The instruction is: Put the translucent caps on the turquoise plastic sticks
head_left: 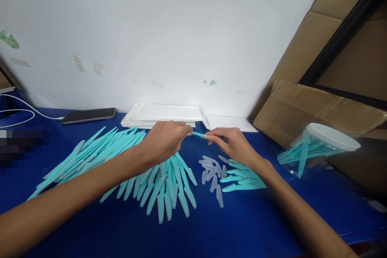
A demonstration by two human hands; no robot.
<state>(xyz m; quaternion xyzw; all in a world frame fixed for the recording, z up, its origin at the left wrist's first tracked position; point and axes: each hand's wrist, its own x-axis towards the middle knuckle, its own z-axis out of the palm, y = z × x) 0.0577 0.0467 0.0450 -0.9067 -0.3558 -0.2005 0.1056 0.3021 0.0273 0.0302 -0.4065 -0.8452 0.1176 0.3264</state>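
Note:
A teal eyebrow razor [198, 134] spans the gap between my two hands above the blue table. The fingers of my left hand [167, 139] pinch one end of it, and my right hand [231, 143] grips the other end. Below and left of my left hand lies a large fanned pile of teal razors [165, 187], many with clear covers on their blades. Under my right hand, several loose translucent blade caps [213, 183] are scattered. Beside them sits a smaller group of teal razors [243, 179], partly hidden by my right forearm.
White flat packets [163, 111] are stacked against the white wall. A phone [89, 115] with a white cable lies at the back left. To the right, a clear jar with a white lid [332, 137] holds more teal razors, beside cardboard [317, 109].

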